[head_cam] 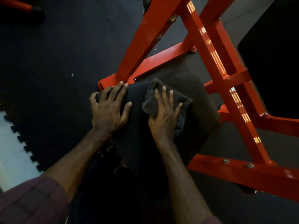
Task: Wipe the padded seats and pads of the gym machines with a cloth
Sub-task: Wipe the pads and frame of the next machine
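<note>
Right hand (163, 113) pressing a dark cloth (182, 110) flat-fingered onto the black padded seat (202, 101) at frame centre — left hand (107, 109) spreading wide, bracing its left edge; unwiped seat lying toward the right.

My right hand (163, 117) lies flat on the cloth (169, 109), which lies on the seat pad (199, 101). My left hand (108, 109) rests just left of it, on the pad's left edge. The machine frame (210, 50) stands beyond both hands and to their right. A second pad (271, 62) sits farther right, behind the frame.
</note>
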